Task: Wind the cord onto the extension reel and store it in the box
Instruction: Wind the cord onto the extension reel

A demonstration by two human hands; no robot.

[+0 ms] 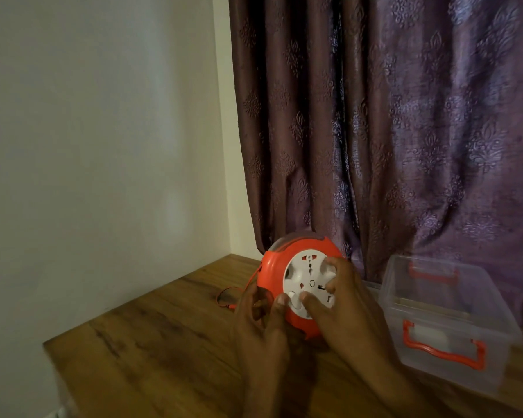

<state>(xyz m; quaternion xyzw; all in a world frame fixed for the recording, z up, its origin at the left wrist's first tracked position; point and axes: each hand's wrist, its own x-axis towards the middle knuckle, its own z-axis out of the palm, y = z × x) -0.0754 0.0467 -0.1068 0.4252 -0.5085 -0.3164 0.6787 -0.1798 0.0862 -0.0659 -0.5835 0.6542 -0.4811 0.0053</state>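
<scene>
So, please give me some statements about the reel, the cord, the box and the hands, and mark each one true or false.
1. The reel stands on edge on the wooden table. True.
2. The reel already lies inside the box. False: it is on the table, left of the box.
3. Some cord lies loose on the table. True.
4. The box has blue handles. False: they are orange.
5. The right hand touches the reel's white face. True.
6. The left hand rests on the box. False: it is at the reel's left side.

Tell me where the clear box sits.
The clear box sits on the wooden table at right, beside the reel and in front of the curtain.
</scene>
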